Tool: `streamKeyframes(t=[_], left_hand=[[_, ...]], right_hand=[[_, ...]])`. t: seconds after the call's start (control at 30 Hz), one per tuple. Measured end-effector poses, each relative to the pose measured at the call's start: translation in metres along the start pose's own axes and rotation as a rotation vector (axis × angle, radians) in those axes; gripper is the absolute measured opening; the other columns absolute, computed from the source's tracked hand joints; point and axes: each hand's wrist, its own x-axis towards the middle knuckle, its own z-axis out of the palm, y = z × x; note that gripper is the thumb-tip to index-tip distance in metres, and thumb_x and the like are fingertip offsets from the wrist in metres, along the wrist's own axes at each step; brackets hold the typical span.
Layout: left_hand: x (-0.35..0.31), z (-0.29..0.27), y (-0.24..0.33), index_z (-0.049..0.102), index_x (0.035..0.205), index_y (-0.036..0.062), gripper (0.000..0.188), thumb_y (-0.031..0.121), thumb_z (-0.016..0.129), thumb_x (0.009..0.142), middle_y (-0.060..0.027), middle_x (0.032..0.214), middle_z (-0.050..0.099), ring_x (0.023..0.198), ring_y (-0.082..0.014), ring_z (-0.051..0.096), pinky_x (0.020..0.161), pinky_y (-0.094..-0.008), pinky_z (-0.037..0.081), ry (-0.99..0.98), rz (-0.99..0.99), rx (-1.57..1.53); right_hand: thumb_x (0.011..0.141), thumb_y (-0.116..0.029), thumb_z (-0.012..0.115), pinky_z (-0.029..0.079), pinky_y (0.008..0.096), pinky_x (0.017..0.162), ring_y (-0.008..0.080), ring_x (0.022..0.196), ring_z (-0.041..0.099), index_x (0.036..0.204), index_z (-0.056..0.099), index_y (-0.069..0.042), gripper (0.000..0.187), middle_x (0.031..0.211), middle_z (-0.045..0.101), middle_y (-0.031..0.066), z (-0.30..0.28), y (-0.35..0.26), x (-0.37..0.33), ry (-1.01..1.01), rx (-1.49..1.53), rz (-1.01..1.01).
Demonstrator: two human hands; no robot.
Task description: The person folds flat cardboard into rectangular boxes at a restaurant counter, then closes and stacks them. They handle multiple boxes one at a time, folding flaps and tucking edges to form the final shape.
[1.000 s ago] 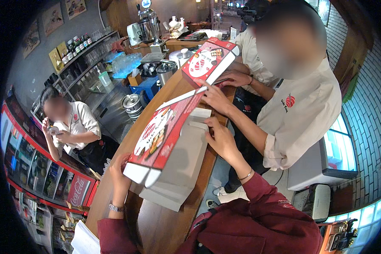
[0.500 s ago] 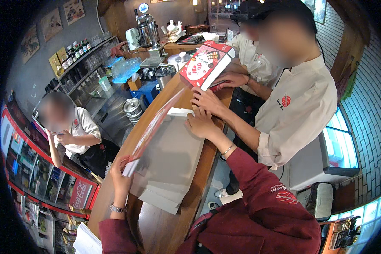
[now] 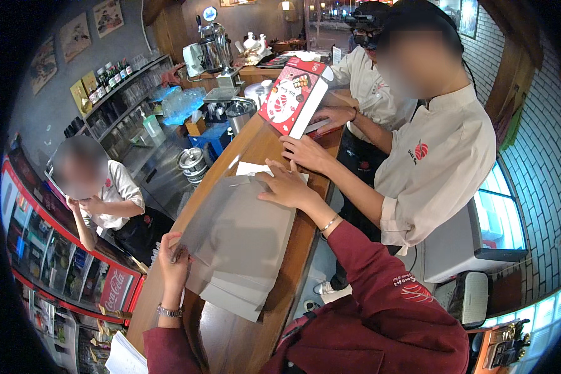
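A grey flat cardboard sheet (image 3: 246,230), with creased flaps at its near end, lies on the wooden counter in front of me. My left hand (image 3: 173,260) closes its curled fingers on the sheet's left edge. At the far end my right hand (image 3: 288,187) is spread, fingertips resting on the cardboard near a white flap (image 3: 250,168). Just beyond stands a red and white printed box (image 3: 292,95), partly assembled, with a co-worker's hand (image 3: 306,153) at its lower edge.
The curved wooden counter (image 3: 230,341) runs away from me. Two co-workers in cream shirts (image 3: 439,162) stand along its right side. Another person (image 3: 115,187) is at the left, by a red drinks fridge (image 3: 115,287). White papers (image 3: 126,356) sit at lower left; a metal keg (image 3: 192,162) stands behind the counter.
The sheet's left side, raised with its printed red face showing, has come down to grey. My right hand has shifted slightly left. The co-worker's box has moved a little left.
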Motion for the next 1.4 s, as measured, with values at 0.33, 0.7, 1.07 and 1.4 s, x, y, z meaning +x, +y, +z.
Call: streamKeyframes(t=[0.33, 0.7, 1.07, 1.4], left_hand=[[0.0, -0.002, 0.008, 0.044, 0.109, 0.0052, 0.033, -0.011, 0.052, 0.082, -0.0123, 0.093, 0.069, 0.071, -0.0086, 0.062, 0.055, -0.0186, 0.046, -0.105, 0.131, -0.068], [0.005, -0.004, -0.002, 0.049, 0.106, -0.0003, 0.026, -0.01, 0.049, 0.082, -0.005, 0.076, 0.059, 0.063, -0.0113, 0.06, 0.053, -0.0219, 0.049, -0.004, -0.027, -0.028], [0.006, 0.003, -0.002, 0.047, 0.112, 0.0002, 0.03, -0.009, 0.05, 0.084, -0.0078, 0.082, 0.06, 0.062, -0.014, 0.062, 0.054, -0.0231, 0.05, -0.03, -0.117, -0.281], [0.01, 0.005, -0.008, 0.051, 0.101, -0.0055, 0.015, -0.003, 0.05, 0.086, -0.0117, 0.078, 0.06, 0.061, -0.0217, 0.064, 0.052, -0.0276, 0.049, 0.046, -0.217, -0.308]], right_hand=[[0.083, -0.047, 0.06, 0.027, 0.0565, 0.101, 0.035, 0.124, 0.04, 0.126, 0.051, -0.008, 0.058, 0.13, 0.046, 0.0174, -0.011, 0.0, -0.002, 0.044, 0.179, 0.31], [0.078, -0.026, 0.064, 0.037, 0.0492, 0.093, 0.0335, 0.116, 0.049, 0.12, 0.054, -0.008, 0.046, 0.124, 0.055, 0.0135, -0.019, 0.003, 0.007, 0.089, 0.213, 0.088], [0.073, 0.0, 0.054, 0.05, 0.0409, 0.077, 0.0301, 0.086, 0.064, 0.098, 0.069, -0.008, 0.03, 0.094, 0.066, 0.0105, -0.033, -0.006, 0.001, 0.209, 0.039, -0.199], [0.073, -0.008, 0.057, 0.049, 0.034, 0.077, 0.023, 0.089, 0.06, 0.088, 0.069, -0.009, 0.019, 0.087, 0.06, 0.0068, -0.041, -0.034, -0.009, 0.236, -0.182, -0.442]])
